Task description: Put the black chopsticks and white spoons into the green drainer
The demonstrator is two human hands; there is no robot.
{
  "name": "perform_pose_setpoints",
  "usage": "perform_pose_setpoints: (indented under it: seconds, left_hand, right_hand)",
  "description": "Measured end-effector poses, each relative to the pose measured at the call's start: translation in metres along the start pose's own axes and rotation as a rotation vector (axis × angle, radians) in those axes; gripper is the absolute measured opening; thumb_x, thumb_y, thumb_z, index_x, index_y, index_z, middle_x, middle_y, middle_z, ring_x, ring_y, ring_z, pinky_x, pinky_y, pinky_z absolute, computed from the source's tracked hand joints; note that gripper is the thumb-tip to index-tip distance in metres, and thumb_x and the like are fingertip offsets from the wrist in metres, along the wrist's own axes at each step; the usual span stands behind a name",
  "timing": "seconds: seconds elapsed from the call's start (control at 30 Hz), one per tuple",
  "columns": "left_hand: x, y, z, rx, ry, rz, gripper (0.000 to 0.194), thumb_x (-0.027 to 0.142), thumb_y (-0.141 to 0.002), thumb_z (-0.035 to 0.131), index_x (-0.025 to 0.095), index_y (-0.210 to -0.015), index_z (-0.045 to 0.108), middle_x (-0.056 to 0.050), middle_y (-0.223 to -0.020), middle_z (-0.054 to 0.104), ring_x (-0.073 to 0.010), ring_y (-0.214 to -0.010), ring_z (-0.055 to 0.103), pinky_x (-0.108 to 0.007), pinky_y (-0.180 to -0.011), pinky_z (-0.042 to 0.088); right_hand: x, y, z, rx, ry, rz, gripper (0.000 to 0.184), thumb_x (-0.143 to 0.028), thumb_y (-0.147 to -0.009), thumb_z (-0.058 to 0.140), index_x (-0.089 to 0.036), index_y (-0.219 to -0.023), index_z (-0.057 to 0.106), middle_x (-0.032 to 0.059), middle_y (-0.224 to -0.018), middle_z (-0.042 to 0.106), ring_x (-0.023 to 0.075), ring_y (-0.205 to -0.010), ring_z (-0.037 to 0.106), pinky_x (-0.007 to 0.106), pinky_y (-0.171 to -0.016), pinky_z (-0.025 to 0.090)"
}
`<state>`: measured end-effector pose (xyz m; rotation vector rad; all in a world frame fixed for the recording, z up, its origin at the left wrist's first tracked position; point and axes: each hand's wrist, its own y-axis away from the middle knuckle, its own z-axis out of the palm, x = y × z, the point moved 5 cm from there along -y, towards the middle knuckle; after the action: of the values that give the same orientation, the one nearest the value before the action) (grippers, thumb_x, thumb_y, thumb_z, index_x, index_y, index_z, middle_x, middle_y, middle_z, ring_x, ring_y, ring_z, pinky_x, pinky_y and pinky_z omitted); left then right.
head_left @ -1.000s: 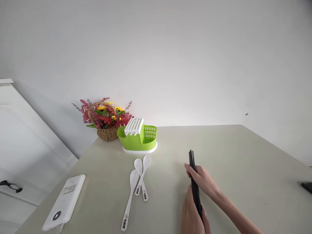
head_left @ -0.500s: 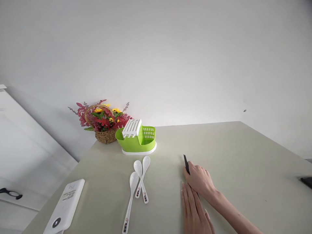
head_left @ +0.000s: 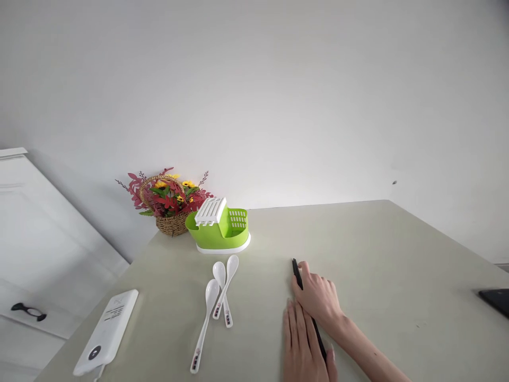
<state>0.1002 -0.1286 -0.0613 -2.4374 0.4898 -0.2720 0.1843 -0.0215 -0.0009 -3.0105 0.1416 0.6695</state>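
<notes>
A bundle of black chopsticks [head_left: 317,336] lies lengthwise on the table, its far tips showing past my hands. My right hand [head_left: 318,298] reaches in from the right and is closed over the far half of the bundle, thumb on its left side. Nearer to me, my left hand [head_left: 303,342] has its fingers straight and together along the left side of the chopsticks. Its thumb lies on their right side, so the bundle runs between. How many chopsticks there are is hidden. Three white spoons [head_left: 212,291] lie to the left, two of them crossed.
A green utensil holder [head_left: 214,237] with a white slatted piece and base stands behind the spoons. Beside it is a wicker basket [head_left: 169,225] of artificial flowers. A white power bank [head_left: 109,329] lies at left, a black object [head_left: 495,301] at the right edge of the table [head_left: 358,233].
The view has shifted slightly. My thumb and fingers of the left hand have drawn apart from under the right, and more of the chopsticks shows between them.
</notes>
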Motion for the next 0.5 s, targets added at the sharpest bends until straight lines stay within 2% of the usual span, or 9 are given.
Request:
perform_pose_setpoints:
  seconds: [0.17, 0.3, 0.5]
  left_hand:
    - [-0.002, -0.003, -0.008, 0.069, 0.013, 0.128, 0.083, 0.050, -0.092, 0.057, 0.006, -0.158, 0.033, -0.017, -0.159, 0.041, -0.0361, -0.148, 0.037, -0.046, -0.114, 0.046]
    - [-0.005, -0.005, -0.006, 0.070, -0.003, 0.104, 0.083, 0.052, -0.091, 0.056, 0.007, -0.157, 0.035, -0.016, -0.158, 0.043, -0.0363, -0.147, 0.037, -0.047, -0.114, 0.044]
    - [-0.008, -0.005, -0.004, 0.061, -0.087, 0.159, 0.074, 0.047, -0.095, 0.052, 0.005, -0.155, 0.038, -0.018, -0.155, 0.048, -0.0359, -0.146, 0.041, -0.046, -0.111, 0.046]
  right_hand:
    - [0.014, 0.005, -0.001, 0.054, -0.051, -0.034, 0.031, -0.036, -0.101, 0.034, -0.023, -0.127, 0.044, -0.0011, -0.065, 0.067, 0.0227, -0.060, 0.068, 0.028, -0.056, 0.029]
    - [0.029, 0.006, 0.007, 0.061, -0.168, -0.123, 0.032, -0.040, -0.102, 0.031, -0.025, -0.128, 0.041, -0.0040, -0.067, 0.064, 0.0201, -0.059, 0.065, 0.026, -0.055, 0.033]
    - [0.044, 0.012, 0.010, 0.089, -0.413, -0.200, 0.025, -0.041, -0.101, 0.034, -0.027, -0.121, 0.040, -0.0074, -0.069, 0.055, 0.0163, -0.057, 0.059, 0.025, -0.054, 0.041]
